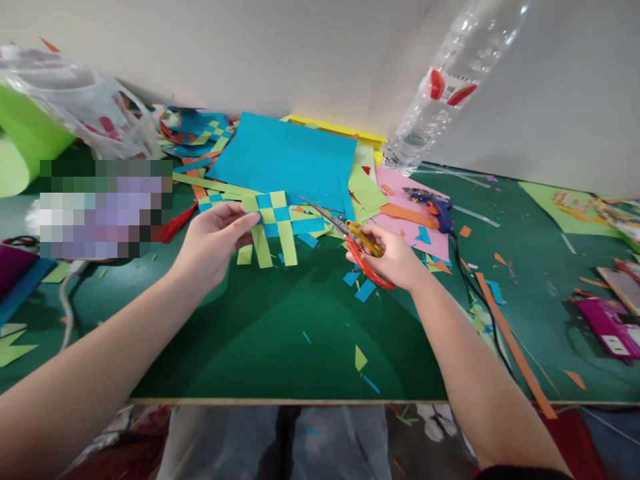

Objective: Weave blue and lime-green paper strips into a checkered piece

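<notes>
My left hand [220, 237] pinches the left edge of a woven paper piece [270, 215], a checker of blue and light green strips. Loose strip ends stick out below it and to its right. In my right hand [387, 253] is a pair of scissors [363, 257] with red-orange handles, fingers wrapped round them. A yellow, pen-like stick [363, 237] also shows in that hand; its kind is unclear. The blades point up and left, a little apart from the woven piece. Behind both hands lies a blue paper sheet [290, 157].
A clear plastic bottle [445, 93] leans against the wall at the back right. A blue glue gun [440, 210] with a black cord lies on pink paper [400, 187]. A plastic bag [100, 107] stands at left; paper scraps [365, 290] litter the green table [280, 360].
</notes>
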The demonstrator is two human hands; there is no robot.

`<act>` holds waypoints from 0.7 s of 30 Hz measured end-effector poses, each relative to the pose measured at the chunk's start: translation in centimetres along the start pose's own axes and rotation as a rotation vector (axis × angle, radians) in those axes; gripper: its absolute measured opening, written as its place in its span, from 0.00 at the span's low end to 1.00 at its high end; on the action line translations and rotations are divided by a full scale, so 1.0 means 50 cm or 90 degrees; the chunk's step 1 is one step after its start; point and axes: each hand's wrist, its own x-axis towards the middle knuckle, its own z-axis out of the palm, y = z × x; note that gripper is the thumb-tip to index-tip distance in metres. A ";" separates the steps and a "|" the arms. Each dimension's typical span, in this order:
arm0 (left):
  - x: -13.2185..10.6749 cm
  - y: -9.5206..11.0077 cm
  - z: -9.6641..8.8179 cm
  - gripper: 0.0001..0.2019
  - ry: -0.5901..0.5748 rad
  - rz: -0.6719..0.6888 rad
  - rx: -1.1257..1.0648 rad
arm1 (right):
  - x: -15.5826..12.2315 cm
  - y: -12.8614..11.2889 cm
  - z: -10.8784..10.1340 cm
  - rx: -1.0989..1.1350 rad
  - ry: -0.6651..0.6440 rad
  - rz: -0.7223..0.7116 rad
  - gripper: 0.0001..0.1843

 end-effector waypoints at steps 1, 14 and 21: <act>-0.002 0.000 0.002 0.09 -0.002 0.001 0.003 | 0.000 -0.001 0.000 -0.004 -0.001 0.002 0.26; -0.003 0.002 0.003 0.09 0.007 0.034 0.030 | 0.001 0.000 -0.003 -0.004 -0.016 -0.005 0.23; -0.005 0.004 0.003 0.09 0.002 0.039 0.033 | 0.000 -0.001 0.000 0.016 -0.025 0.004 0.23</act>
